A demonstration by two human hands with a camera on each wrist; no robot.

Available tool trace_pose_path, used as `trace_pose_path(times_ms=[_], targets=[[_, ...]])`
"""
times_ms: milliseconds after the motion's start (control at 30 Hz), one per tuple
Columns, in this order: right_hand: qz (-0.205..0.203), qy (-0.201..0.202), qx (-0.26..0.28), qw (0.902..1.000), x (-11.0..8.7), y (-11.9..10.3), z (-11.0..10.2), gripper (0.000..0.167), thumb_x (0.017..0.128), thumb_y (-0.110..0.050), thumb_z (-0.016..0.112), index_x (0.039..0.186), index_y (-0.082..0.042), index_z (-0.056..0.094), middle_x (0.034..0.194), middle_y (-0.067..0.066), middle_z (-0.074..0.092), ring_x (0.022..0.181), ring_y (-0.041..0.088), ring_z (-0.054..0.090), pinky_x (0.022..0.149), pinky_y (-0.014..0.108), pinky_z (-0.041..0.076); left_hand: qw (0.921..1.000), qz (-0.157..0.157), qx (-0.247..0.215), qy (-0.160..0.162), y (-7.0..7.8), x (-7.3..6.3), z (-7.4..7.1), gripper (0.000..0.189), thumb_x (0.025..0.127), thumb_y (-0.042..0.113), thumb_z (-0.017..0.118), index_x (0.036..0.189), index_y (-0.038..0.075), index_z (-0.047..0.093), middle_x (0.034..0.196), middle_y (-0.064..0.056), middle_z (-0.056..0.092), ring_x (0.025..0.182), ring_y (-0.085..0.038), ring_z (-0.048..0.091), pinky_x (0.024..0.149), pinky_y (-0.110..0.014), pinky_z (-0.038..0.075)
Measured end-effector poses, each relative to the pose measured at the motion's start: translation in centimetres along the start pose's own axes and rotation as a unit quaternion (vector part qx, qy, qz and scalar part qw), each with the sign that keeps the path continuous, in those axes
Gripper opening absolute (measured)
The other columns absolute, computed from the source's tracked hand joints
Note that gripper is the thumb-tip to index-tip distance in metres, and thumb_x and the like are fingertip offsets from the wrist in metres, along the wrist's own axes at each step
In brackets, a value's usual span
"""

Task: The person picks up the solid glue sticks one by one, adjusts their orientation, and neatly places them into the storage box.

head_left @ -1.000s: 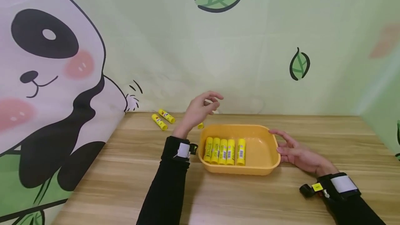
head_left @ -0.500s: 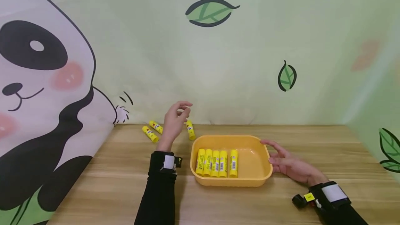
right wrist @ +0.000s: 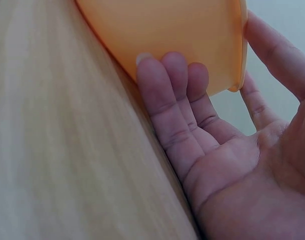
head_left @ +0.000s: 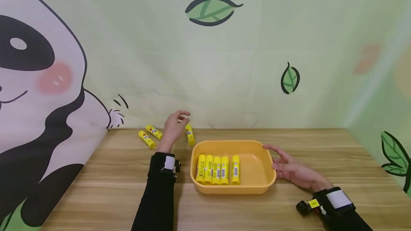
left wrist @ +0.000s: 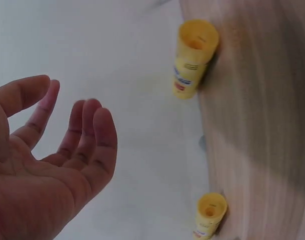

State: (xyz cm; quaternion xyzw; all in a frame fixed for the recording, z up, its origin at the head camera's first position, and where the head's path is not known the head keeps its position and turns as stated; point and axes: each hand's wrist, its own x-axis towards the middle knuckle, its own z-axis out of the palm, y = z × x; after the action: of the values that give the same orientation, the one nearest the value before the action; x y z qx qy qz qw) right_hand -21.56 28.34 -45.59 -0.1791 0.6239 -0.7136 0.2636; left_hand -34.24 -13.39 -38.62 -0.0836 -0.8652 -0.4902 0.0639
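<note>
My left hand (head_left: pixel 174 127) is above the back of the table, fingers loosely bent and nothing in them. A yellow glue stick (head_left: pixel 190 134) lies just right of it, near its fingertips in the head view. Two more glue sticks, a front one (head_left: pixel 147 139) and a back one (head_left: pixel 154 132), lie to its left. In the left wrist view a glue stick (left wrist: pixel 192 60) shows beyond the fingers. My right hand (head_left: pixel 295 170) rests against the right end of an orange plastic tray (head_left: pixel 257 189), its fingers on the outer wall and a digit at the rim (right wrist: pixel 244 45).
Several glue sticks (head_left: pixel 216 170) lie side by side in the tray's left part, with a small gap before the rightmost one (head_left: pixel 236 170). The tray stands on a wood-grain table (head_left: pixel 106 188). Behind rises a pale green backdrop (head_left: pixel 224 81) with a panda and leaves printed on it.
My left hand has moved left from behind the tray toward the loose glue sticks, uncovering the one nearest the tray. The right hand stays on the tray; the head view has shifted.
</note>
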Motion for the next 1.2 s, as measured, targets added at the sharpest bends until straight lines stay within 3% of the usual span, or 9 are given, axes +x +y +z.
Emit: trace_pose_path(times_ms=[267,467,800,1033,1200], targets=[[-0.004,-0.002,0.018,0.9998,0.1,0.3,0.2,0.059,0.109,-0.003,0.046,0.158,-0.030,0.030,0.145,0.020,0.056,0.124,0.030,0.064,0.103,0.043,0.054,0.9979,-0.043,0.047,-0.010,-1.8,0.6,1.5,0.043,0.107,0.022,0.058,0.148,0.010,0.055,0.148,-0.030,0.037,0.128,-0.046,0.047,0.105,-0.059,0.044],[-0.009,-0.006,0.007,0.9999,0.1,0.5,0.3,0.060,0.109,-0.002,0.046,0.159,-0.031,0.031,0.141,0.021,0.057,0.122,0.029,0.065,0.102,0.042,0.054,0.9924,-0.065,0.085,-0.061,-2.9,0.8,2.1,0.049,0.107,0.027,0.057,0.154,0.013,0.049,0.152,-0.032,0.033,0.130,-0.046,0.046,0.109,-0.060,0.042],[-0.012,-0.004,-0.002,0.9999,-0.1,0.1,0.0,0.061,0.108,0.000,0.044,0.159,-0.031,0.030,0.140,0.018,0.058,0.122,0.028,0.065,0.102,0.042,0.054,0.9896,-0.069,0.085,-0.094,-2.8,0.9,2.8,0.049,0.108,0.027,0.057,0.155,0.015,0.049,0.154,-0.030,0.034,0.129,-0.042,0.045,0.109,-0.057,0.042],[-0.009,-0.006,0.007,0.9999,-0.2,0.0,0.0,0.059,0.109,-0.001,0.045,0.158,-0.031,0.032,0.138,0.019,0.059,0.121,0.028,0.066,0.102,0.041,0.054,0.9814,-0.083,0.114,-0.130,-3.0,0.8,3.1,0.050,0.107,0.029,0.056,0.155,0.017,0.051,0.153,-0.030,0.035,0.133,-0.043,0.041,0.108,-0.059,0.041],[0.000,0.000,0.008,1.0000,0.1,0.1,0.0,0.058,0.109,-0.003,0.046,0.158,-0.031,0.031,0.140,0.019,0.058,0.121,0.029,0.066,0.103,0.042,0.054,0.9789,-0.102,0.121,-0.130,-3.2,0.6,3.0,0.051,0.106,0.029,0.058,0.155,0.020,0.051,0.152,-0.028,0.034,0.129,-0.041,0.042,0.105,-0.056,0.043]])
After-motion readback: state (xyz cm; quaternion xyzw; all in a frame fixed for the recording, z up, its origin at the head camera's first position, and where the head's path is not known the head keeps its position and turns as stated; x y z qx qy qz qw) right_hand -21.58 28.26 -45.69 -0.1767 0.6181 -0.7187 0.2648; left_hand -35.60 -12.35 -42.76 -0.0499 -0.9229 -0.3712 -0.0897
